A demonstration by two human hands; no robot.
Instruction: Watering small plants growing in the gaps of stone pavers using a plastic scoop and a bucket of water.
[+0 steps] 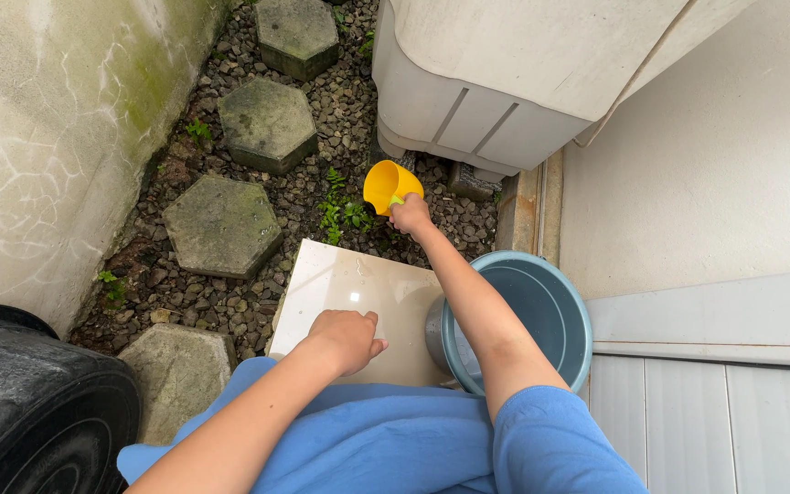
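My right hand (pixel 411 216) is stretched out and grips the green handle of a yellow scoop cup (pixel 390 185), which is tilted over the gravel and small green weeds (pixel 345 212). Resting flat on a glossy cream tile slab (pixel 349 284) is my left hand (pixel 345 338), fingers together, holding nothing. A grey-blue bucket (pixel 555 302) stands right of the slab, under my right forearm. Blue clothing fills the bottom of the view.
Hexagonal stepping stones (pixel 267 122) run across the gravel beside a stained concrete wall (pixel 38 137) on the left. A large grey-white unit (pixel 496 82) stands at the top. A black tyre (pixel 29 402) lies at the bottom left; a pale wall and sill are on the right.
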